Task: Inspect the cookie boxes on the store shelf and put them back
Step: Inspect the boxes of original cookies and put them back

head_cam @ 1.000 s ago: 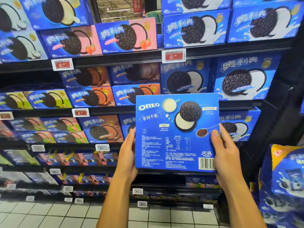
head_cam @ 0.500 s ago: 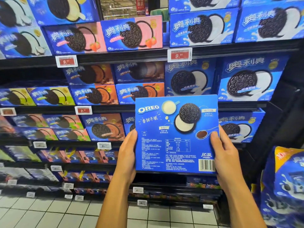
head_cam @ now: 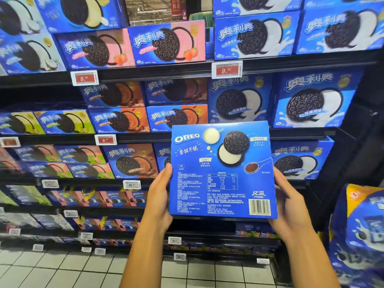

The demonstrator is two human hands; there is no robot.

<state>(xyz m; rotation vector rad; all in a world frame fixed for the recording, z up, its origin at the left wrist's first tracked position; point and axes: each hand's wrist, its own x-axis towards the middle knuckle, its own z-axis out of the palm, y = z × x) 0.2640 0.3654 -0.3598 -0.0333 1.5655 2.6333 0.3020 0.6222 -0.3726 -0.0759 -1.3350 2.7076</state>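
We hold a flat, square blue cardboard cookie box (head_cam: 222, 169) upright between our two hands, its back panel turned to us, so that the white brand logo, the printed cookie pictures, the nutrition table and the barcode in the lower corner on the right-hand side can be read. The left hand (head_cam: 160, 196) grips the left edge, the thumb lying on the back panel and the fingers going behind the box out of sight. The right hand (head_cam: 287, 201) grips the right edge low down in the same way, near the barcode. Both hands are curled round the box, none is spread.

We judge that the inspecting step is in hand: the box is off the shelf, raised in front of it, and the text side faces us.

Just behind the box, above both hands, stands the black metal store shelf (head_cam: 291, 132), with more blue boxes of the white-cream kind (head_cam: 309, 100) beyond the right hand and blue-and-orange chocolate boxes (head_cam: 133, 161) beyond the left hand. A red and white price tag (head_cam: 227, 69) hangs higher up.

For the next move we probably must turn the printed front outward again and slide the box upright into the row of the same flavour; which gap it belongs to is hidden behind the box.
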